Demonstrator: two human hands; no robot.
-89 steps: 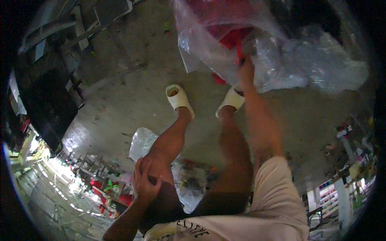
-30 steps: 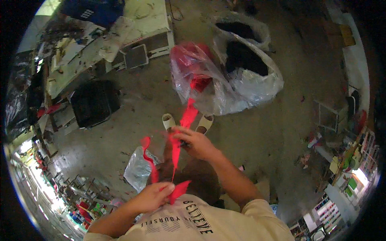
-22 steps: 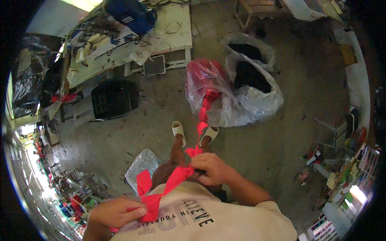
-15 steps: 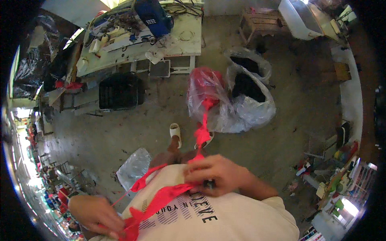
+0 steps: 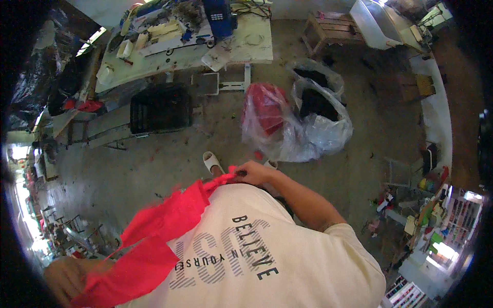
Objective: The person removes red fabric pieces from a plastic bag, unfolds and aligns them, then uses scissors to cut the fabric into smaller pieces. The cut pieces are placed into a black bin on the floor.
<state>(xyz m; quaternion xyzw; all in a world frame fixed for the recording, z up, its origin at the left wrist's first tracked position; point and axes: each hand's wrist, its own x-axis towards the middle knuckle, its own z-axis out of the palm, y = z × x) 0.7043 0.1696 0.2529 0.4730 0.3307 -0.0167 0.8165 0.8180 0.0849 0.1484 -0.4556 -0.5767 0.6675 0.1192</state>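
At the lower left edge of the view, the left hand (image 5: 74, 277) is blurred and partly covered by red cloth (image 5: 169, 215); I cannot tell whether its fingers are closed. The cloth's long axis slants up and rightward from there, past the pale shirt (image 5: 308, 256), to the right hand (image 5: 254, 173), whose fingers grip its narrow, bunched end. Ahead of that hand and slightly rightward, on the floor, sits a clear plastic bag (image 5: 280, 146) with red contents, nearer the right hand than the left.
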